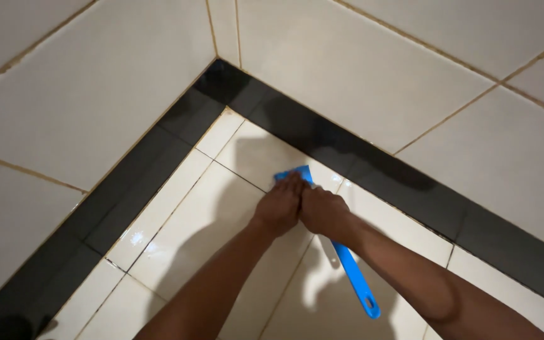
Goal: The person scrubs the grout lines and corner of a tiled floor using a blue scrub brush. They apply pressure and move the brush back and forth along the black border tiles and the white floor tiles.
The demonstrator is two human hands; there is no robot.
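Note:
A blue long-handled scrub brush (355, 277) lies with its head on the wet white floor tile near the black skirting (379, 170). My left hand (279, 206) presses down on the brush head, fingers closed over it. My right hand (323, 211) grips the brush right beside it, just behind the head. The handle runs back under my right forearm and ends in a loop near the lower middle of the view. Only a blue corner of the head (297, 172) shows past my fingers.
White floor tiles (184, 233) meet two white tiled walls (83, 94) in a corner, with a black tile band along the base of both. The floor shines wet at the left.

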